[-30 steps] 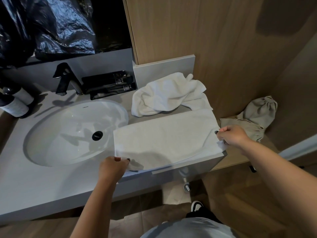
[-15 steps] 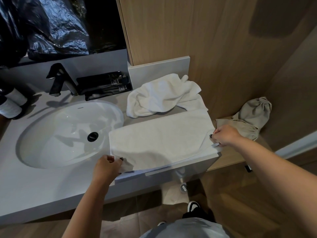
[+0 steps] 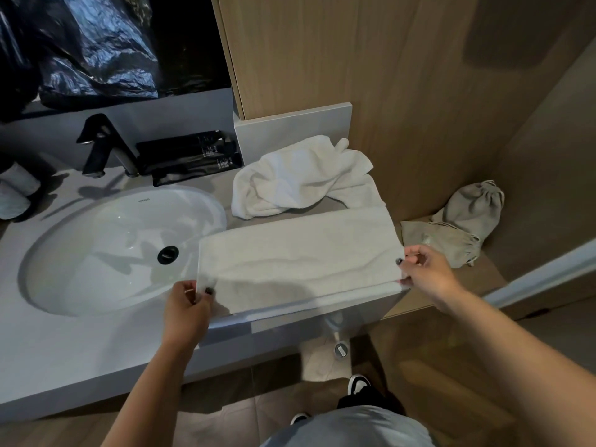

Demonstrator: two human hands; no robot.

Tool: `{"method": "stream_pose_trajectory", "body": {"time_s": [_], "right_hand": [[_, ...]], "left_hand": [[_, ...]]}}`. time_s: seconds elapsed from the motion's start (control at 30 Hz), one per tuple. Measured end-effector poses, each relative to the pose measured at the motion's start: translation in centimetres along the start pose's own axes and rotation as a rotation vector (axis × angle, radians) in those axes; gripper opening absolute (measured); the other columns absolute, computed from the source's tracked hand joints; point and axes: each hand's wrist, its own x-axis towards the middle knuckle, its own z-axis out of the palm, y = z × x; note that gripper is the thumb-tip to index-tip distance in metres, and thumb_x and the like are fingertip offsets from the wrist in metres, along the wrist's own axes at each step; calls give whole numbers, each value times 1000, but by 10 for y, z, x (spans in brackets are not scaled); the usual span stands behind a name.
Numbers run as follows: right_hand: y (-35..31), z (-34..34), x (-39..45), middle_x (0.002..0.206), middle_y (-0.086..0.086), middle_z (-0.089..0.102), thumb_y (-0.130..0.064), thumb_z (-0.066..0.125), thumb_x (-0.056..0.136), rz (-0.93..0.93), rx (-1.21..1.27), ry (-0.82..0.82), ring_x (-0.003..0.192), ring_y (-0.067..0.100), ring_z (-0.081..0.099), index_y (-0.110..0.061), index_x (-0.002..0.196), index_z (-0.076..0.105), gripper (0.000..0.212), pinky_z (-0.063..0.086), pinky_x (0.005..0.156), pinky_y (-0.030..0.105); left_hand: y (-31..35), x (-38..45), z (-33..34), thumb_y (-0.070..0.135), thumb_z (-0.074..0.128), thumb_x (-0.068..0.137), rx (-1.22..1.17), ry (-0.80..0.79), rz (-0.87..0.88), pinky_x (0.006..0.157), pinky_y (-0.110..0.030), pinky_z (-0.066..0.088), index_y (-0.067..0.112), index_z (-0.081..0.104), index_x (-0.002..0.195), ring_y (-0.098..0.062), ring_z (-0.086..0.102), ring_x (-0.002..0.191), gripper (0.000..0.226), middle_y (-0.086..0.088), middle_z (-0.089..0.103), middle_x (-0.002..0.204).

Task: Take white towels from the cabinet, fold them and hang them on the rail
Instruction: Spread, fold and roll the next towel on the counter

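A white towel (image 3: 300, 253), folded into a long flat rectangle, lies on the grey counter (image 3: 80, 350) to the right of the sink, its left end overhanging the basin. My left hand (image 3: 187, 304) pinches its near left corner. My right hand (image 3: 422, 272) pinches its near right corner at the counter's end. Behind it lies a second white towel (image 3: 300, 179), crumpled against the backsplash. No rail or cabinet interior is in view.
A white oval sink (image 3: 113, 240) with a black drain sits left, a black faucet (image 3: 103, 146) and dark tray of toiletries (image 3: 190, 156) behind it. Beige cloth bags (image 3: 461, 221) lie on a low wooden ledge to the right. Wood panelling rises behind.
The towel's near edge has been drawn back onto the counter and straightened. Both hands keep hold of their corners and have shifted only slightly.
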Motion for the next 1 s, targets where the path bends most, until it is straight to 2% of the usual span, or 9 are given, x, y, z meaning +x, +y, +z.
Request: {"method": "stream_pose_trajectory", "body": {"time_s": [0.1,0.2,0.37,0.5,0.63,0.7,0.8,0.9,1.0], "right_hand": [[8,8,-3,87,4,56,3,55,91,-100,-99,100,80,19,56,-6,100,60,13,58,73,36],[7,6,-6,76,2,50,-4,64,84,-188,-147,179,67,16,46,-9,94,60,12,44,59,25],[19,5,-11,74,7,54,-6,73,77,-232,-278,183,65,20,49,-9,90,60,18,41,56,24],[27,5,-17,71,7,56,-6,76,75,-318,-367,192,61,19,49,-13,87,59,22,42,55,25],[35,2,-21,70,11,55,-2,76,75,-349,-342,143,59,18,47,-15,85,58,24,42,55,26],[34,2,-21,71,10,54,-2,75,75,-353,-353,129,60,19,47,-15,86,58,24,42,56,28],[33,4,-21,73,8,56,-4,76,76,-375,-389,148,62,20,50,-16,87,58,24,43,56,27],[37,5,-19,78,6,60,-9,74,79,-441,-451,206,71,21,56,-12,84,62,14,43,60,21],[41,5,-16,77,6,63,-19,73,84,-423,-489,247,71,20,58,-8,72,66,18,39,61,19]], "left_hand": [[-7,0,6,16,57,97,74,28,1,72,-39,46,14,50,107,-25,59,82,13,-7,62,91],[-8,-1,6,22,57,98,65,86,21,67,-37,48,14,49,110,-23,61,75,17,-5,62,83],[-14,-10,8,21,54,99,136,91,51,64,-36,46,12,46,112,-21,58,72,18,-5,59,79],[-20,-13,7,19,54,99,188,68,73,56,-32,46,11,44,122,-21,60,69,26,-4,59,79],[-21,-7,5,20,53,100,217,58,57,53,-30,43,10,41,130,-20,60,69,34,-13,63,89],[-19,-7,7,17,52,99,259,55,53,60,-35,47,10,39,131,-26,61,75,35,-18,63,97],[-18,-4,12,11,57,93,554,106,176,84,-51,48,3,39,135,-43,55,105,47,-26,54,121],[-4,5,25,9,57,91,727,81,435,103,-54,39,5,42,142,-43,41,131,54,-24,40,145],[18,14,53,18,50,98,757,-141,819,112,-55,35,15,43,146,-37,31,144,49,-18,34,155]]}}
